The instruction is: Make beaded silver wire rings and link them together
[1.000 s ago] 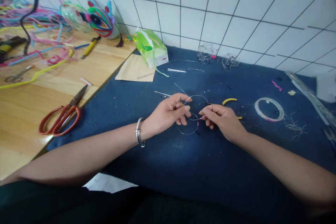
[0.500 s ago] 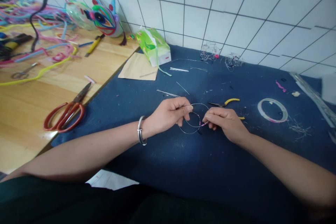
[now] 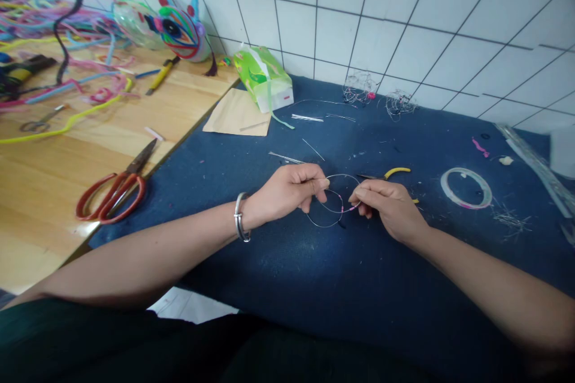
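A thin wire (image 3: 324, 226) bent into loops, with small pink bands on it, stretches between my two hands above the dark blue tabletop. My left hand (image 3: 299, 187), a silver bangle on its wrist, pinches the wire at the left side of the loops. On the right side, the thumb and fingers of my right hand (image 3: 381, 200) are closed on the same wire. Pliers with yellow handles (image 3: 398, 172) lie just behind my right hand, which partly hides them. Loose straight wires (image 3: 286, 158) rest behind my left hand.
Red-handled scissors (image 3: 117, 191) lie on the wooden table at left. A green tissue pack (image 3: 263, 78) stands by the tiled wall, near tangled wire (image 3: 359, 93). To the right are a ring-shaped roll (image 3: 487, 196) and wire scraps (image 3: 512, 221).
My right hand has shifted slightly along the wire, and the upper loop looks a little wider and rounder. My left hand keeps its pinch almost in place.
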Demonstrator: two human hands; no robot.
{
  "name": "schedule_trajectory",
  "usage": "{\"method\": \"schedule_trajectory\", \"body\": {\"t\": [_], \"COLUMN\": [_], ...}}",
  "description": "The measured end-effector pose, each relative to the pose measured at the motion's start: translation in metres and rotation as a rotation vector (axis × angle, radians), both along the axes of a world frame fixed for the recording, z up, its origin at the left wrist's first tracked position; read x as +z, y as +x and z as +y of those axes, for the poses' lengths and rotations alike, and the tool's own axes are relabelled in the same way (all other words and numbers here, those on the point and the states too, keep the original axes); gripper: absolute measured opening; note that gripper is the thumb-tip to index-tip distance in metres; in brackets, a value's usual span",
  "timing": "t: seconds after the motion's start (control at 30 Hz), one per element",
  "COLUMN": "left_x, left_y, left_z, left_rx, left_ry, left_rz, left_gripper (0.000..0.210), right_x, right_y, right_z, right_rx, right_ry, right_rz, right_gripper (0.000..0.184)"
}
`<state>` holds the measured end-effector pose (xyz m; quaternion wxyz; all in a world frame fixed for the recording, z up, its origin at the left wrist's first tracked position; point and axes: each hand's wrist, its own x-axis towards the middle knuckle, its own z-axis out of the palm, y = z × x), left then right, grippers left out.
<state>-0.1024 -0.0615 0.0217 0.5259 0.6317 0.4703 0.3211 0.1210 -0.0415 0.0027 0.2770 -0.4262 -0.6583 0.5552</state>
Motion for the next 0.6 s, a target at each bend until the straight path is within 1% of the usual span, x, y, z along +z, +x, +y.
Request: {"method": "schedule_trajectory", "body": {"t": [0.1, 0.23, 0.37, 0.47, 0.6], "left_x": [-0.003, -0.009, -0.012, -0.012, -0.012], "left_y": [0.0, 0.001, 0.003, 0.004, 0.004], "left_z": [0.002, 0.003, 0.003, 0.003, 0.001], "left_rx": [0.03, 0.09, 0.097, 0.084, 0.036], "left_ry": [-0.04, -0.139, -0.238, -0.273, -0.286], "left_rz": [-0.06, -0.228, -0.345, -0.36, -0.291], "left_gripper": [0.024, 0.024, 0.022, 0.023, 0.024], "right_x": [0.001, 0.003, 0.004, 0.004, 0.004], "right_y": [-0.002, -0.003, -0.003, -0.003, -0.005], "right_z": [0.0, 0.0, 0.0, 0.0, 0.0], "right_rx": [-0.016, 0.007, 0.021, 0.005, -0.052], "right_ry": [-0.022, -0.034, -0.025, -0.021, -0.035], "right_rz": [0.01, 0.009, -0.02, -0.021, 0.029], "right_gripper": [0.024, 0.024, 0.024, 0.023, 0.024]}}
